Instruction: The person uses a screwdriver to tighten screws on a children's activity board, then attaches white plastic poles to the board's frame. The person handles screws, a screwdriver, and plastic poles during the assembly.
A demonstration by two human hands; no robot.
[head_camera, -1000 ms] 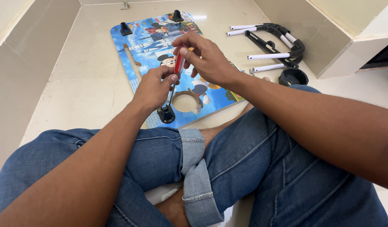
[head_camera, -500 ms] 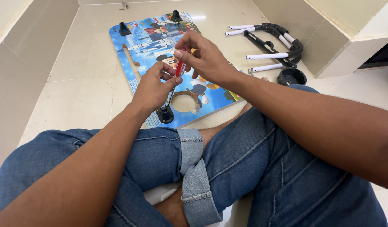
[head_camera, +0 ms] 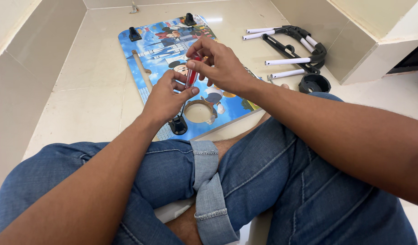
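Right hand (head_camera: 220, 68) pinches red-handled screwdriver (head_camera: 191, 75) near top, fingers closed on handle. Left hand (head_camera: 166, 97) steadies lower handle, fingers curled against it. Tool upright over cartoon-printed board (head_camera: 159, 45) on floor, above black bracket (head_camera: 178, 124) beside round cutout (head_camera: 198, 112). Black-and-white leg frames (head_camera: 293, 45), black cup holder (head_camera: 314, 83) near wall corner; contents not visible.

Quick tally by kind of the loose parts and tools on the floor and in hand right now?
Printed board: 1
Red-handled screwdriver, held in the right hand and left hand: 1
Black leg frames with white tubes: 2
Black round cup holder: 1
Black brackets on the board: 3
Total: 8
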